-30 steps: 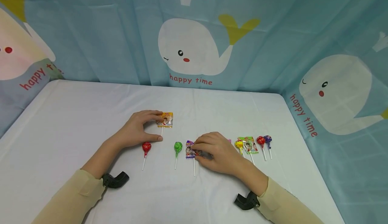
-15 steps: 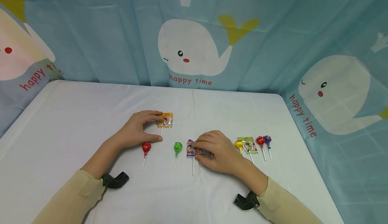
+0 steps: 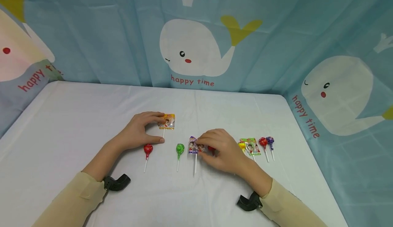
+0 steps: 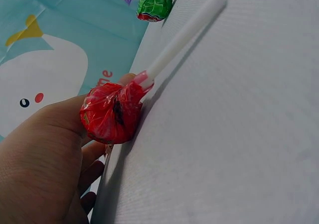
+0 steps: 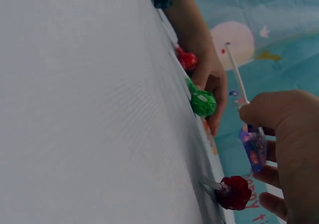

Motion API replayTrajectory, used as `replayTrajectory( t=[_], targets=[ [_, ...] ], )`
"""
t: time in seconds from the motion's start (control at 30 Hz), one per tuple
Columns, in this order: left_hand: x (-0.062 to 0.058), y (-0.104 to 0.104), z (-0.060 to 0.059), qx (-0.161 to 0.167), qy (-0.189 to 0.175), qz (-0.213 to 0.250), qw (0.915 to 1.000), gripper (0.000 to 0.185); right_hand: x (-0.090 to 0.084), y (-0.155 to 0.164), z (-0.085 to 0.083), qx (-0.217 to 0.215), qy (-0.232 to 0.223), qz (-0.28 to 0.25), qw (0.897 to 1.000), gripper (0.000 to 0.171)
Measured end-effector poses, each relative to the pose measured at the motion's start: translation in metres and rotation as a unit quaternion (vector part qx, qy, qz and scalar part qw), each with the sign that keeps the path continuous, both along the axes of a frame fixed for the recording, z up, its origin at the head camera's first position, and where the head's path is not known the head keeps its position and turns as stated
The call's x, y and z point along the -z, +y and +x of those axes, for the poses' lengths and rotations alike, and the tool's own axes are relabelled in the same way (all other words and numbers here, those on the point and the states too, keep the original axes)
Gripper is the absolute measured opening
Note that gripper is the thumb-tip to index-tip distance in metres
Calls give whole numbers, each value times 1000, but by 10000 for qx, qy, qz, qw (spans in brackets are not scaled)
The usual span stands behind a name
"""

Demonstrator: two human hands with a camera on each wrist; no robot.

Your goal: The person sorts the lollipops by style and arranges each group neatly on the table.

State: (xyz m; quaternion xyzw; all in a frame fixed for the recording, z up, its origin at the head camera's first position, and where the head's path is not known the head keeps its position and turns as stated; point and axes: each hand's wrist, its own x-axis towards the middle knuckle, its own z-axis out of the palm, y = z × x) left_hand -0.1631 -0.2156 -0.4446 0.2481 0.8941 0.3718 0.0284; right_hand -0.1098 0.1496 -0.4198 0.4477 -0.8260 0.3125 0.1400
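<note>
"One white tabletop (image 3: 98, 107), lightly creased. What surrounds it?"

"A blue curtain (image 3: 122, 42), behind and at both sides, printed with white whales (image 3: 196, 46), yellow tails and the red words 'happy time'."

"And the left hand (image 3: 139, 131)?"

"Its grip is spread: fingers rest on an orange-wrapped lollipop (image 3: 170, 121), thumb apart beside the stick. A red lollipop (image 3: 148, 149) lies just below the thumb, a green lollipop (image 3: 179, 148) between the two hands."

"The right hand (image 3: 224, 152)?"

"Its grip pinches a purple-wrapped lollipop (image 3: 192, 145), held off the tabletop. A dark-red lollipop (image 5: 233, 193) lies beneath that hand. Farther right, close together: a yellow lollipop (image 3: 242, 146), partly hidden, a green-wrapped lollipop (image 3: 254, 146), a second red lollipop (image 3: 263, 142) and a round purple lollipop (image 3: 270, 140)."

"What differs from half a second ago?"

"The right hand and its purple-wrapped lollipop sit slightly higher in the head view, and more red shows under the fingers. The left hand stays where it was."
</note>
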Motion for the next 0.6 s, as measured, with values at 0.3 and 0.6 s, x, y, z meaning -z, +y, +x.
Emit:
replayTrajectory(
  t=[0.3,0.6],
  targets=[
    [-2,1,0,-3,20,-3,10000,66,-8,-9,-7,-12,-58,-241,9997,31],
    [0,0,0,6,85,-26,10000,66,-13,-24,-16,79,-57,-281,9996,29]
  ],
)
